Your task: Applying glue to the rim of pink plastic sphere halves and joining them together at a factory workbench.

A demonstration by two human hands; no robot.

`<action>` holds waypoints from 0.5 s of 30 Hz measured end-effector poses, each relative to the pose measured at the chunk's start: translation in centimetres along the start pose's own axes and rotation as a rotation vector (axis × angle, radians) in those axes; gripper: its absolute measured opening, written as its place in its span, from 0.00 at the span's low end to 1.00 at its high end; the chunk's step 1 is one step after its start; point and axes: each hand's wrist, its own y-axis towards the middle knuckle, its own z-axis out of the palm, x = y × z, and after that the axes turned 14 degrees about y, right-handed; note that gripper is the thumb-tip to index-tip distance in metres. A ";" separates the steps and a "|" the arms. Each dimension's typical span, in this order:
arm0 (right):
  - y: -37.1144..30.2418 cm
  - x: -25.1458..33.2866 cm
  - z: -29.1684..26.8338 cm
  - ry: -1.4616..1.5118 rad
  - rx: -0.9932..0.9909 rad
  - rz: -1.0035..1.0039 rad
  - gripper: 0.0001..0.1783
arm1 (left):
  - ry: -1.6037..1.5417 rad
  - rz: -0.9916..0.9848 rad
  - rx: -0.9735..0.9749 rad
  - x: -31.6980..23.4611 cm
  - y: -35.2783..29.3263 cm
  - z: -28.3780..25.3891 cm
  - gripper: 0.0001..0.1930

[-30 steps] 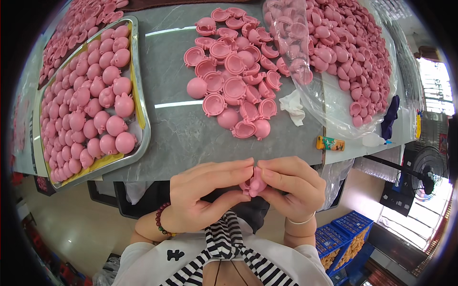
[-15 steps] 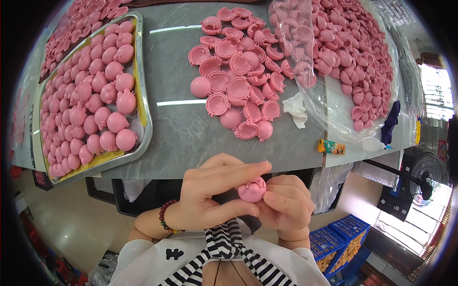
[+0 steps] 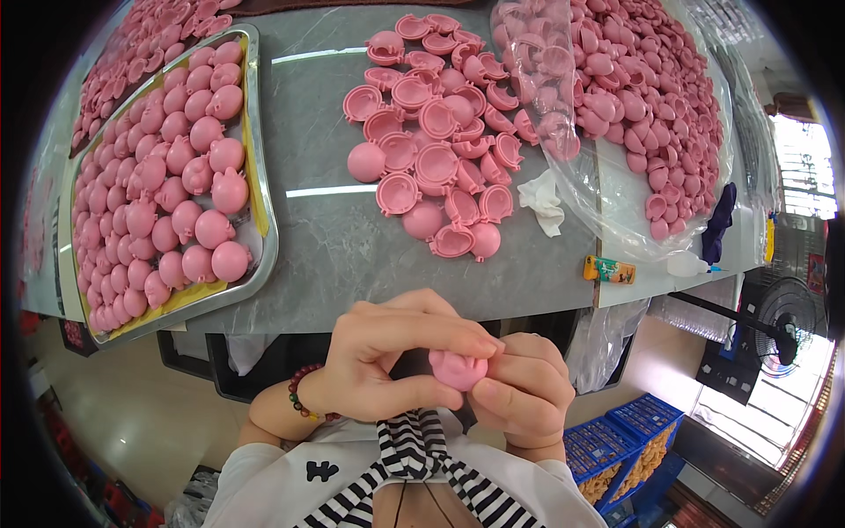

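Between both hands, just off the table's near edge, I hold a small pink plastic ball (image 3: 459,370) with a notched, knobbly top. My left hand (image 3: 387,356) pinches it between thumb and fingers from the left. From the right, the thumb and bent fingers of my right hand (image 3: 525,387) press on it. Beyond my hands lies a loose heap of pink half shells (image 3: 437,165), most with their hollow side up. A few closed balls lie among them, one of them a closed pink ball (image 3: 366,162) at the heap's left edge.
A metal tray (image 3: 268,220) full of closed pink balls stands on the left of the grey table (image 3: 326,255). At the right, a clear plastic bag (image 3: 581,198) spills many half shells. Near it lie a crumpled white tissue (image 3: 542,202) and an orange-green lighter (image 3: 609,269).
Both hands have come slightly lower and nearer to me. The ball has turned a little between my fingers, and the left fingertips have curled over its top.
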 end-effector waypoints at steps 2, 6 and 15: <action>0.2 0.0 -0.6 -0.029 -0.023 0.047 0.06 | -0.358 -0.177 -0.002 -0.4 -0.3 0.0 0.21; -1.6 -1.7 -6.4 -0.589 -0.532 0.098 0.07 | -0.480 -0.176 -0.190 -0.4 -0.6 -0.9 0.30; -6.9 -8.2 -20.2 -0.822 -0.807 0.353 0.25 | -0.758 -0.310 -0.029 -1.0 -1.2 -1.4 0.28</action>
